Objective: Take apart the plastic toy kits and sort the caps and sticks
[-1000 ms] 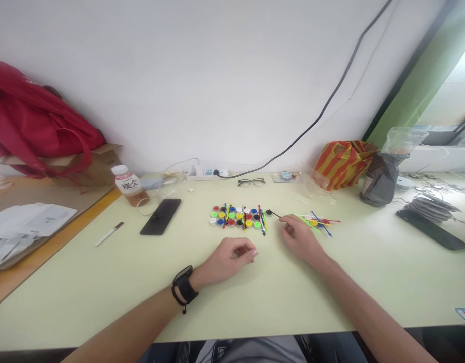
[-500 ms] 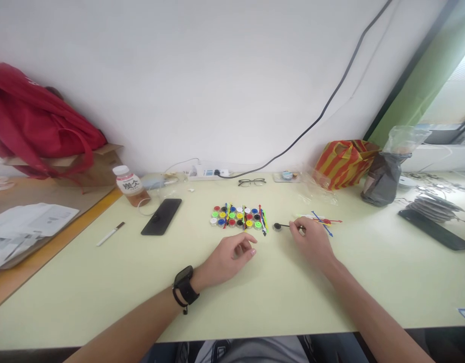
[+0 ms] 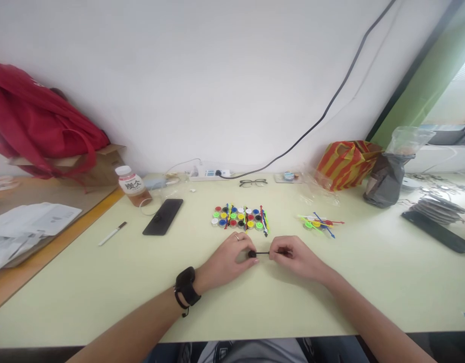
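Note:
My left hand (image 3: 234, 254), a black watch on its wrist, pinches a small black disc (image 3: 251, 254) between thumb and fingers. From the disc a thin black stick (image 3: 262, 253) runs to my right hand (image 3: 295, 255), whose closed fingers grip its other end and hide the tip. Beyond the left hand lie neat rows of small coloured discs (image 3: 240, 216) with clear bases, and coloured arrow-tipped sticks (image 3: 263, 219) between and beside them. A looser pile of coloured sticks and discs (image 3: 317, 223) lies past my right hand.
At left are a phone (image 3: 163, 217), a cigarette-like white stick (image 3: 112, 234) and a drink bottle (image 3: 133, 186). Glasses (image 3: 253, 182) and a power strip (image 3: 209, 174) sit by the wall. A striped bag (image 3: 346, 164) and a dark phone-like slab (image 3: 437, 232) are at right.
My right hand has moved left and nearer with the black stick and disc. My left hand has closed its thumb and fingers on the disc.

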`<control>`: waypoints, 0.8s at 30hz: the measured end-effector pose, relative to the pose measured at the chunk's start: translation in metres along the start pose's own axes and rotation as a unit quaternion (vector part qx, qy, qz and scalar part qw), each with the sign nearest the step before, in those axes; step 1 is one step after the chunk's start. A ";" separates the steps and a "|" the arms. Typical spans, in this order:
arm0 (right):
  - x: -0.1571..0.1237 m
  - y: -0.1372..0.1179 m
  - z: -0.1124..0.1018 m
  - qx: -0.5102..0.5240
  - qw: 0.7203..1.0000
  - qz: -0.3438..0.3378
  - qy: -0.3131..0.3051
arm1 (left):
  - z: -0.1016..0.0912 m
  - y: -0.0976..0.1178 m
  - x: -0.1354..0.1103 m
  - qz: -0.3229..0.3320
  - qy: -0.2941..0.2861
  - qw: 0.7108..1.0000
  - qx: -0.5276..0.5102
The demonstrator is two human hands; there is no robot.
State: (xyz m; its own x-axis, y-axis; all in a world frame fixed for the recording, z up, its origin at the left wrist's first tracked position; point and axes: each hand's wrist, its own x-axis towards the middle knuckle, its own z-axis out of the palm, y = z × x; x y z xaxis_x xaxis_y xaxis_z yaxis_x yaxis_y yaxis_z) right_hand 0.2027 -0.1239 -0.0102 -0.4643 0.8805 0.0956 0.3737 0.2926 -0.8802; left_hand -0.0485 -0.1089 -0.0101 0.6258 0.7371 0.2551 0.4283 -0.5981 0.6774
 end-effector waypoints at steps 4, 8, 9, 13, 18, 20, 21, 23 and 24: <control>-0.002 -0.001 -0.008 0.059 0.998 -0.003 0.025 | 0.001 -0.004 0.002 -0.061 0.042 0.995 -0.064; -0.003 -0.003 -0.010 0.104 0.994 -0.004 0.023 | 0.003 -0.006 0.004 -0.106 0.048 0.977 -0.176; -0.003 -0.003 -0.008 0.114 0.993 -0.005 0.016 | 0.004 -0.007 0.004 -0.111 0.049 0.972 -0.200; -0.001 -0.007 0.003 0.184 0.983 -0.008 0.004 | 0.009 -0.010 0.005 -0.125 0.046 0.954 -0.267; 0.002 -0.008 0.016 0.220 0.975 0.000 -0.015 | 0.010 -0.005 0.007 -0.118 0.049 0.959 -0.251; 0.002 -0.007 0.018 0.224 0.974 -0.004 -0.016 | 0.008 0.000 0.008 -0.112 0.037 0.964 -0.240; 0.003 -0.005 0.019 0.230 0.973 -0.007 -0.013 | 0.007 0.002 0.008 -0.107 0.030 0.965 -0.237; 0.003 -0.003 0.021 0.236 0.972 -0.011 -0.006 | 0.006 0.006 0.007 -0.093 0.017 0.967 -0.238; 0.004 -0.002 0.021 0.234 0.972 -0.012 -0.002 | 0.006 0.008 0.007 -0.086 0.013 0.967 -0.241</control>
State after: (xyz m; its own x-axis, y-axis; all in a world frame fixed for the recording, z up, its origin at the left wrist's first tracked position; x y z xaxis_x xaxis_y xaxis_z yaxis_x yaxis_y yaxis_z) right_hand 0.1829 -0.1294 -0.0178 -0.4717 0.8738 0.1181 -0.0436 0.1107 -0.9929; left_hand -0.0369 -0.1104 -0.0069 0.5528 0.8242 0.1230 0.1675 -0.2545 0.9525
